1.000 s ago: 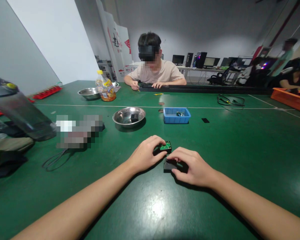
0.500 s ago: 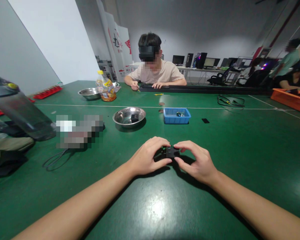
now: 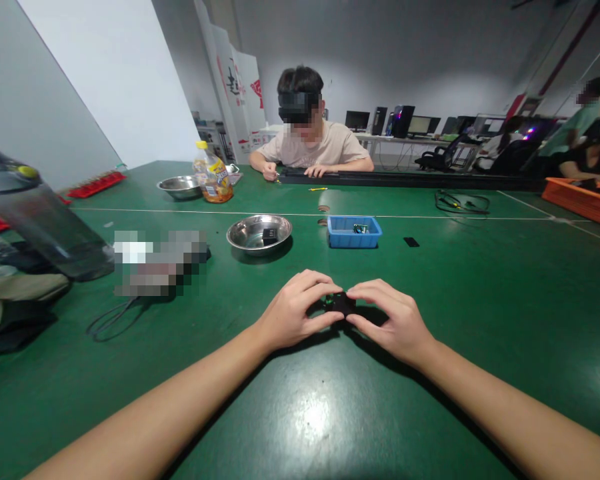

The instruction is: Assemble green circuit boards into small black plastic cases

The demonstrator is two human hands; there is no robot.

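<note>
Casing sits nearer us than the blue bin, pinched by our nearly closed left hand and right hand as we seemingly align its parts, next needing even pressure

Between left hand and right hand sits the block; beyond it, a bowl left, a tray right of that; far left, a bottle.

Block between the hands: black, with some green. Tray beyond them: blue. Bench beneath them: green.
</note>
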